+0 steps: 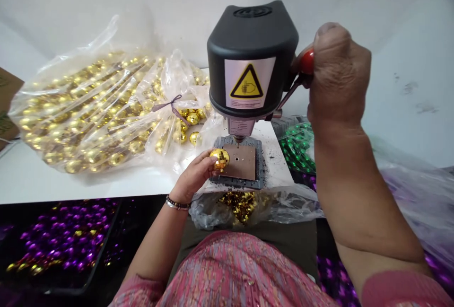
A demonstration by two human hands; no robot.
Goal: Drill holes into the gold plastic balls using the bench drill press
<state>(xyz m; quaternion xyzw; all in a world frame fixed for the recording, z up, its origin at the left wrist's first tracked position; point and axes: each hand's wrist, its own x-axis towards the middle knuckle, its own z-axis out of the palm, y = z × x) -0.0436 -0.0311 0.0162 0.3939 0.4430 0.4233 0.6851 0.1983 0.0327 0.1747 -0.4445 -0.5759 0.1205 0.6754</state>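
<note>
A small black bench drill press (252,56) stands on the white table (42,179). My left hand (197,172) is closed on a shiny gold ball (220,158), held at the left edge of the drill's brown work plate (243,162), just left of the drill bit. My right hand (336,75) is raised and wrapped round the red knob (307,61) of the drill's feed lever.
A large clear bag of gold balls (95,113) lies on the table to the left. A smaller clear bag with gold pieces (241,205) rests in my lap. Green beads (297,146) lie right of the drill. Purple beads (60,236) fill a dark tray lower left.
</note>
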